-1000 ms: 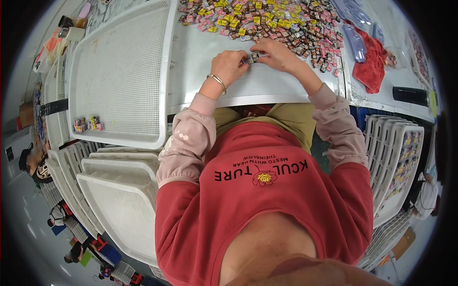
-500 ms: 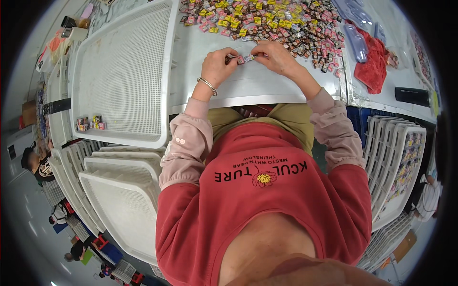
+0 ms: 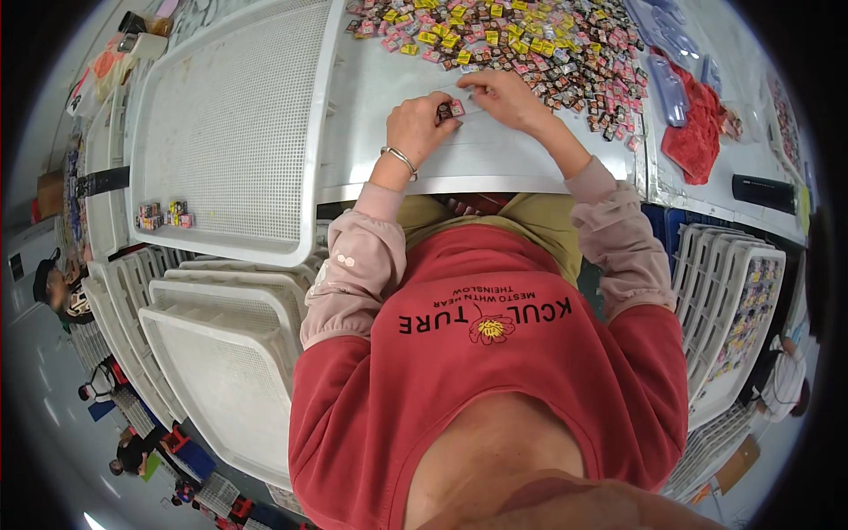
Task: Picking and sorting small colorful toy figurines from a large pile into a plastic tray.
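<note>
Above the white table, my left hand (image 3: 419, 129) is closed on a short row of small dark-and-pink blocks (image 3: 450, 110), held between thumb and fingers. My palm hides part of the row. My right hand (image 3: 505, 99) hovers just to the right, index finger stretched toward the left hand and thumb a little apart. I see nothing between those fingers. Beyond both hands spreads a loose heap of similar small blocks (image 3: 530, 53) in yellow, pink, brown and black.
A large white mesh tray (image 3: 231, 132) lies at left, with a few grouped blocks (image 3: 164, 215) in its near-left corner. More trays (image 3: 216, 371) are stacked below. On the right are a red cloth (image 3: 693, 141), a black box (image 3: 762, 190) and racked trays (image 3: 738, 309) holding blocks.
My right hand has let go of the small blocks and drawn up away from them. My left hand has shifted slightly right and now holds the row alone.
</note>
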`<state>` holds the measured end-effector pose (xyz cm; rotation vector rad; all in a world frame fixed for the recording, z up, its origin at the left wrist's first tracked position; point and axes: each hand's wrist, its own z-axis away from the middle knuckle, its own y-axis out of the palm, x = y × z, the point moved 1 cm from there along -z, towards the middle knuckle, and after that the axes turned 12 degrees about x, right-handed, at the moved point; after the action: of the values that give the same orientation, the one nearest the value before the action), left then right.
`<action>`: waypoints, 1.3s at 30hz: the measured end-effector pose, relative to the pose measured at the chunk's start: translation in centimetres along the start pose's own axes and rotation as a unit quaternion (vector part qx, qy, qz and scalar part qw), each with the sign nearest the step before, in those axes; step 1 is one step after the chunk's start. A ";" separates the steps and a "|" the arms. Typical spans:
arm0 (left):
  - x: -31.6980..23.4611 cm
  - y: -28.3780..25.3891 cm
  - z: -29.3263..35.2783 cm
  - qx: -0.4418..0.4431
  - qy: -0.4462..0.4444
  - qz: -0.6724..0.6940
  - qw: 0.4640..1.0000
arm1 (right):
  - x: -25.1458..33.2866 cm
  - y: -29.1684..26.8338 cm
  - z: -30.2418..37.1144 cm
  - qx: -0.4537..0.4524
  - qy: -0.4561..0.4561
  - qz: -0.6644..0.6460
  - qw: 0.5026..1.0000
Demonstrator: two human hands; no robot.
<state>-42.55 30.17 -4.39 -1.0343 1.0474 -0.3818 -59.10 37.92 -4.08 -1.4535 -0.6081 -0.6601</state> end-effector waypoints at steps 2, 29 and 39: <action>-0.4 -0.1 0.0 -0.001 0.004 0.014 1.000 | -0.8 0.4 0.1 -0.020 0.028 -0.043 0.998; -1.9 0.5 -1.2 0.028 0.019 -0.039 0.999 | 0.4 1.2 2.2 -0.074 0.055 0.147 0.985; -2.2 0.0 -1.6 0.032 -0.044 0.028 0.998 | -0.5 2.2 3.4 -0.126 0.041 0.102 0.986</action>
<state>-44.99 30.91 -3.38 -0.9551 0.9762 -0.3195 -57.74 41.37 -5.86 -1.6879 -0.3131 -0.6488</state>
